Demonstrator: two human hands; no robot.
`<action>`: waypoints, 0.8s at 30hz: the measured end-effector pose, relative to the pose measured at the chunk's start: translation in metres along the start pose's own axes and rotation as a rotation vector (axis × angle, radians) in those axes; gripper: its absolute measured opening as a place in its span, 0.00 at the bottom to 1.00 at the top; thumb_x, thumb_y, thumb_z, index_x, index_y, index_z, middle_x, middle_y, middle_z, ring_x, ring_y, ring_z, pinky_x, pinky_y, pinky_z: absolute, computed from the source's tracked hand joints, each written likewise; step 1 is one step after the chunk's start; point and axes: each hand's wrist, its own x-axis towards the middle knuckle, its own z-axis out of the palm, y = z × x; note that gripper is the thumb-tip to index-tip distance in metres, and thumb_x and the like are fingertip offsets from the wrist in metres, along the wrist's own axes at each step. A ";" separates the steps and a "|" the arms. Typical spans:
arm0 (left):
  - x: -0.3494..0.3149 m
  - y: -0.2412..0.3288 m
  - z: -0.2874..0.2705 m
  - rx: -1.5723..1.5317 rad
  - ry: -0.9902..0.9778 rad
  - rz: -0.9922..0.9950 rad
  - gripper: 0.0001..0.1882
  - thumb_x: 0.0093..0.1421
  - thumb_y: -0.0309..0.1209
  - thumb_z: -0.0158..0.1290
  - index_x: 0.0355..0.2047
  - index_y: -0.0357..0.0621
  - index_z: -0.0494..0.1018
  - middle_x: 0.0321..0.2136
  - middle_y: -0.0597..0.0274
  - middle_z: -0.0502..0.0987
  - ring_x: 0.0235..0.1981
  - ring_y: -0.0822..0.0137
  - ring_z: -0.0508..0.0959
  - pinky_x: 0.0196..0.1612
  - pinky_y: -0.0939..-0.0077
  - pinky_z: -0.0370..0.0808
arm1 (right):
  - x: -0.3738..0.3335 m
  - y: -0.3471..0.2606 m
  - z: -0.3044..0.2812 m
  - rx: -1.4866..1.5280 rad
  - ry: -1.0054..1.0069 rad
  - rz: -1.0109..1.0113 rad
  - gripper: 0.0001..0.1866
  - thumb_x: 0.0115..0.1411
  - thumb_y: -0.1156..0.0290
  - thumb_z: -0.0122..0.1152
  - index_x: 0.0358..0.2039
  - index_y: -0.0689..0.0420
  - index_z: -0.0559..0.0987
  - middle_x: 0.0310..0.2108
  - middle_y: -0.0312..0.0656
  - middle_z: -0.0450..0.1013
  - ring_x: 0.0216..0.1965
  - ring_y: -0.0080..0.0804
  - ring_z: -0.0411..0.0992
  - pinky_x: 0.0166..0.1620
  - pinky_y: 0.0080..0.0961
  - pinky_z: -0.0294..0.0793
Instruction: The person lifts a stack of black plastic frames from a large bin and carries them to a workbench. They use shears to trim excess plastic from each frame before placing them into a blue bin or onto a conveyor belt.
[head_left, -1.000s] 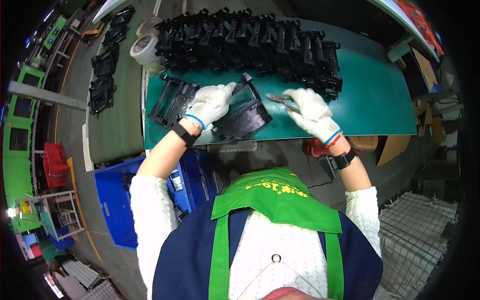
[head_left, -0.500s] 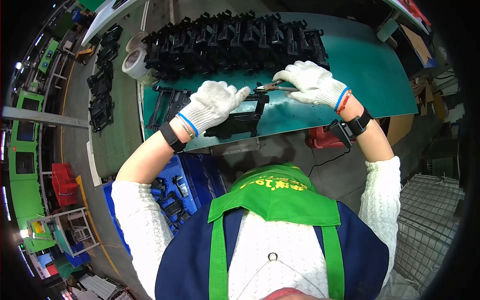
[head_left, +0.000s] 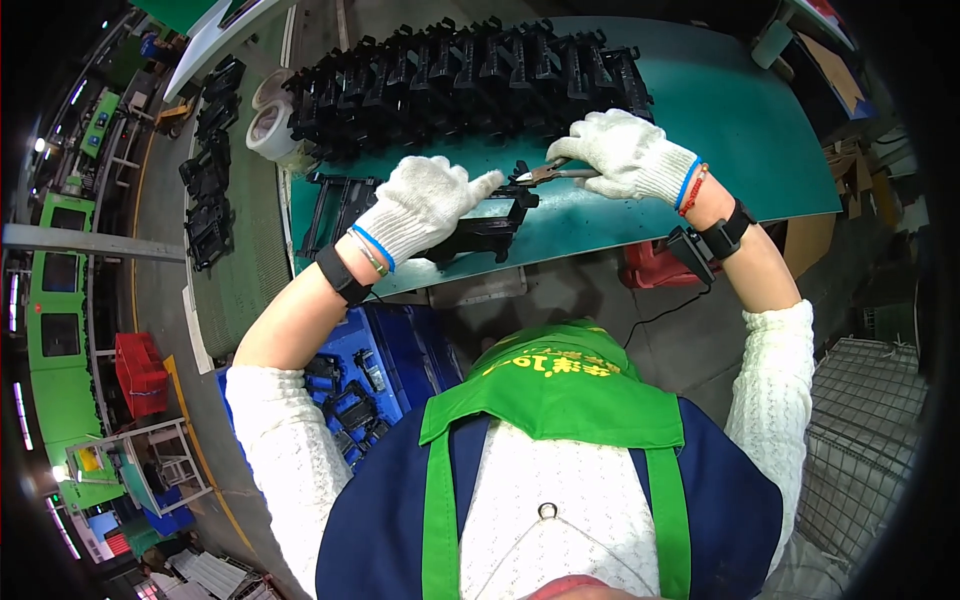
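Both hands wear white knitted gloves. My left hand (head_left: pixel 425 205) grips the left side of a black plastic frame (head_left: pixel 490 238) at the front of the green table, its index finger stretched along the far edge. In my right hand (head_left: pixel 625 155) is a pair of pliers (head_left: pixel 562 173). Their jaws point left and meet the frame's far right corner; whether they are closed on the plastic is too small to tell. Another black plastic frame (head_left: pixel 325 215) lies to the left, partly behind my left hand.
Behind the hands, a long row of black plastic frames (head_left: pixel 430 85) stands on the green table (head_left: pixel 720 130). Tape rolls (head_left: pixel 268 130) sit at its left, beside a belt (head_left: pixel 240 260) carrying more black parts. Below lie a blue bin (head_left: pixel 390 350) of parts and a red container (head_left: pixel 655 265).
The frame in my left hand has tilted a little, and its near edge shows higher up. The pliers stay at the same corner. The whole view has shifted slightly.
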 end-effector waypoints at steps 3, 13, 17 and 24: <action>-0.002 0.001 -0.005 0.002 -0.020 -0.001 0.30 0.67 0.27 0.50 0.69 0.63 0.69 0.31 0.60 0.81 0.34 0.59 0.85 0.33 0.62 0.83 | -0.001 -0.006 -0.005 0.033 -0.061 0.021 0.21 0.63 0.59 0.67 0.57 0.44 0.80 0.43 0.43 0.78 0.49 0.47 0.76 0.56 0.43 0.77; -0.045 -0.004 0.021 -0.491 0.238 -0.466 0.23 0.68 0.33 0.54 0.63 0.57 0.73 0.29 0.61 0.81 0.33 0.61 0.84 0.32 0.66 0.81 | -0.029 -0.022 0.045 0.501 0.374 0.314 0.25 0.62 0.65 0.67 0.59 0.51 0.76 0.44 0.50 0.75 0.47 0.51 0.75 0.51 0.40 0.76; -0.056 0.011 0.069 -1.476 0.499 -0.727 0.18 0.70 0.36 0.56 0.58 0.50 0.76 0.25 0.66 0.78 0.29 0.67 0.82 0.29 0.70 0.78 | -0.039 -0.053 0.068 0.438 0.510 0.345 0.29 0.61 0.65 0.68 0.62 0.52 0.73 0.45 0.50 0.72 0.48 0.52 0.73 0.53 0.42 0.74; -0.035 0.075 0.059 -2.327 0.844 -1.120 0.15 0.71 0.37 0.58 0.52 0.43 0.78 0.25 0.73 0.76 0.23 0.77 0.74 0.25 0.81 0.71 | -0.034 -0.081 0.104 0.421 0.653 0.353 0.34 0.58 0.65 0.71 0.64 0.50 0.69 0.47 0.48 0.69 0.48 0.53 0.69 0.54 0.46 0.71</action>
